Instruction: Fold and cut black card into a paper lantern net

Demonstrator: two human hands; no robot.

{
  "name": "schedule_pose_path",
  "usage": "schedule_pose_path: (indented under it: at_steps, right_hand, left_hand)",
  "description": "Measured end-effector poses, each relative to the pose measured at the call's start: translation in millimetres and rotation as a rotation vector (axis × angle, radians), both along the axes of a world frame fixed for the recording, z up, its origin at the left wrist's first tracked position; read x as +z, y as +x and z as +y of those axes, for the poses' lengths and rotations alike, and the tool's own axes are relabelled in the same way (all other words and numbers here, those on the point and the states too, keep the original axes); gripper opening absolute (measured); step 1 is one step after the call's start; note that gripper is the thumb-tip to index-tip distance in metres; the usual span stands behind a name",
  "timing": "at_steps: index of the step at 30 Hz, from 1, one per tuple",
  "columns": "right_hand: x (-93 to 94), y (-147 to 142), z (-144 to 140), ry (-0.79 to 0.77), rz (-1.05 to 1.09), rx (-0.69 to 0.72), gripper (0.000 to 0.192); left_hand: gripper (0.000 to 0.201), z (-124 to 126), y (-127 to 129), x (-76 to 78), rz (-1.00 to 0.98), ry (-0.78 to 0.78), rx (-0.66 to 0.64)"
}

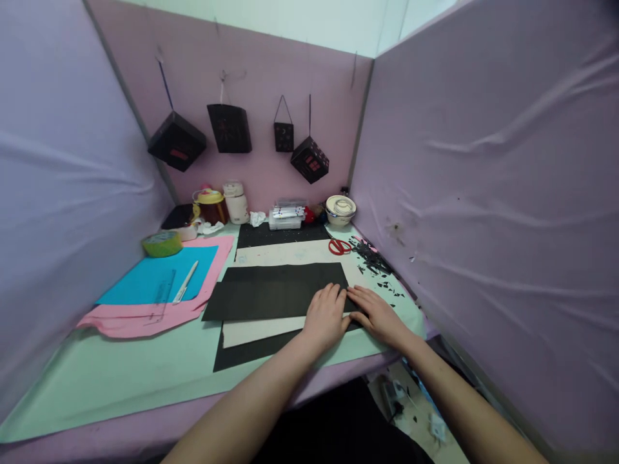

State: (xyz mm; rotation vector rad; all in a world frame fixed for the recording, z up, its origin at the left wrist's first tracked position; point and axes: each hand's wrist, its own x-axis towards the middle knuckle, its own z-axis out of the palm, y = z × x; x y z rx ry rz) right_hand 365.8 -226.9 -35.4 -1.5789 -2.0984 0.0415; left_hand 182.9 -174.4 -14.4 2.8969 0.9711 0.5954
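Note:
A folded black paper sheet (271, 293) lies in the middle of the pale green table (120, 374). My left hand (326, 316) presses flat on its right end, fingers together. Beside it, my right hand (377, 314) also rests flat on the sheet's right edge, fingertips touching the left hand. Under the black sheet lies a cream sheet (256, 330), with another black sheet (242, 353) beneath that.
Blue paper (159, 277) on pink paper (140, 319) lies at the left, with a white pen (186, 281), a clear ruler (162, 298) and a tape roll (162, 243). Red scissors (340, 246), black scraps (374, 263), jars and a bowl (340, 209) stand behind. Black lanterns (176, 142) hang on the wall.

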Motion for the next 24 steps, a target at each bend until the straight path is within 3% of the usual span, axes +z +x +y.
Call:
schedule_pose_path:
  at_steps: [5, 11, 17, 20, 22, 24]
  right_hand:
    - [1.8, -4.6, -15.0, 0.12, 0.052, 0.02, 0.042]
    - [-0.1, -6.4, -22.7, 0.215, 0.065, 0.09, 0.037]
    - [3.5, -24.2, -28.1, 0.477, 0.037, 0.13, 0.038]
    - [21.5, -41.1, -37.4, 0.555, 0.061, 0.155, 0.045]
    - [34.2, -50.2, -43.5, 0.621, 0.125, 0.11, 0.05]
    - [42.8, -55.5, -46.7, 0.715, 0.245, -0.033, 0.053]
  left_hand:
    - [0.052, -9.8, -3.0, -4.8, 0.021, -0.049, -0.073]
    - [0.055, -13.5, -10.0, 0.2, 0.003, -0.059, -0.087]
    - [0.049, -16.0, -7.5, 5.3, -0.011, 0.029, -0.09]
    - [0.039, -16.7, -15.8, 20.6, -0.013, 0.072, -0.094]
    - [0.037, -19.0, -31.4, 41.6, -0.077, 0.086, -0.112]
    - [0.04, -22.7, -55.1, 70.8, -0.235, 0.097, -0.146]
